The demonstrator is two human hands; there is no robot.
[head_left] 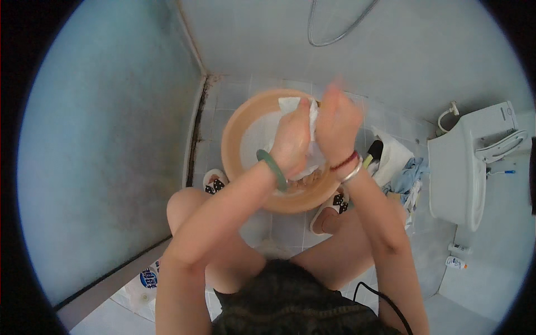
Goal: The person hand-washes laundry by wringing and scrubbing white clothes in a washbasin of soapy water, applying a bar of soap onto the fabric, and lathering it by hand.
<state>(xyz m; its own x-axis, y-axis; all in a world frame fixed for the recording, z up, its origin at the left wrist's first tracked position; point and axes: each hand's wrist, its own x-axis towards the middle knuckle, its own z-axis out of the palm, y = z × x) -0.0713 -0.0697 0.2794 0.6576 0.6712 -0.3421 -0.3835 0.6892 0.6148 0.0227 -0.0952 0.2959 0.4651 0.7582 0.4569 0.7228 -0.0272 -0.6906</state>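
Observation:
My left hand [293,137], with a green bangle above the wrist, is closed on a white cloth [290,104] over an orange basin [231,137]. One end of the cloth sticks up past my knuckles, and more of it hangs between my hands. Close beside it is my right hand [338,125], raised over the basin's right side and smeared by motion. Its fingers are too blurred to read, and a dark red string and a silver bangle circle that wrist. Whitish water [254,139] and some wet white fabric [304,173] show below my hands.
Crumpled clothes [405,173] lie on the tiles right of the basin. Beyond them stands a white toilet [455,173]. A white bottle [456,262] sits by the right wall; a white-and-blue package [146,282] is at lower left. A shower hose [335,42] hangs at the far wall.

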